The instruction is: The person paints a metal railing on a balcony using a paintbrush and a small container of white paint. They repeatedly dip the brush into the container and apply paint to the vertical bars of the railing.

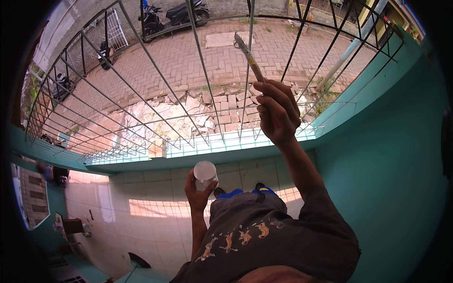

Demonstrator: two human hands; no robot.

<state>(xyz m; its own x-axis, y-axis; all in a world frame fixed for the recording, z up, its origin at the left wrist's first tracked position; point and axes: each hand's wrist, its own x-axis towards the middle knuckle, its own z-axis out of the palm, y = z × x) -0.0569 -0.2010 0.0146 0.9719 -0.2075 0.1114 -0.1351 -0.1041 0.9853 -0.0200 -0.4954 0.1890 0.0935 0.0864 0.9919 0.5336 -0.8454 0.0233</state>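
My right hand [279,112] is raised in front of the metal grille and closed around the handle of a paintbrush [249,55]. The brush points up and away to the left, its bristle end dark grey and clumped. From this view I cannot tell whether the bristles touch a bar of the grille [201,54]. Lower down, near my body, my left hand [195,192] is wrapped round a small white cup [205,172]. A pale whitish surface shows at the cup's top; what it contains is unclear.
A teal low wall [226,154] carries the grille, with a brick piece [157,149] on its ledge. Beyond lie broken rubble [181,111] and a paved lane with motorbikes [188,13]. Another teal wall [377,160] stands right. Behind-left, a dark broom head [138,260] is over the tiled floor.
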